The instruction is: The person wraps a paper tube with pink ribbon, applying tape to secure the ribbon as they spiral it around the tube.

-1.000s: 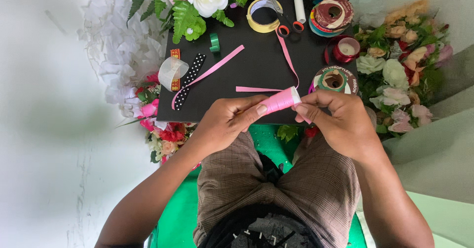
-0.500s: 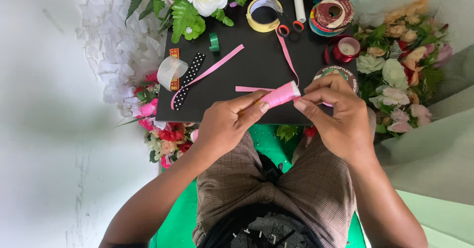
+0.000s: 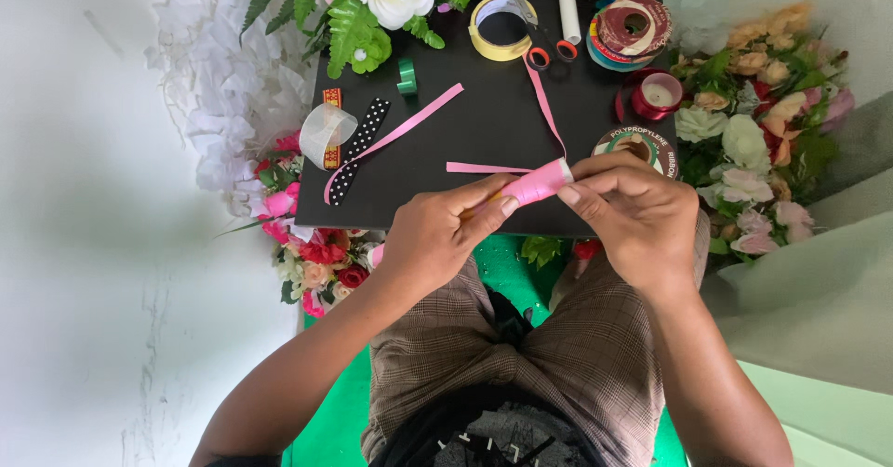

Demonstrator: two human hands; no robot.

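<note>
A flat black rectangular board [image 3: 484,123] carries the craft supplies. On it lie a long pink ribbon strip [image 3: 400,132], a black ribbon with white dots [image 3: 356,146], a sheer white ribbon loop [image 3: 323,130], a small green ribbon curl [image 3: 406,76], a yellow tape roll [image 3: 500,28], orange-handled scissors [image 3: 544,48], a white tube [image 3: 566,2], stacked ribbon spools [image 3: 633,28] and a red spool [image 3: 656,95].

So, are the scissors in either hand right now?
No, the scissors lie on the black board by the yellow tape roll, while both hands hold the pink ribbon roll.
</note>
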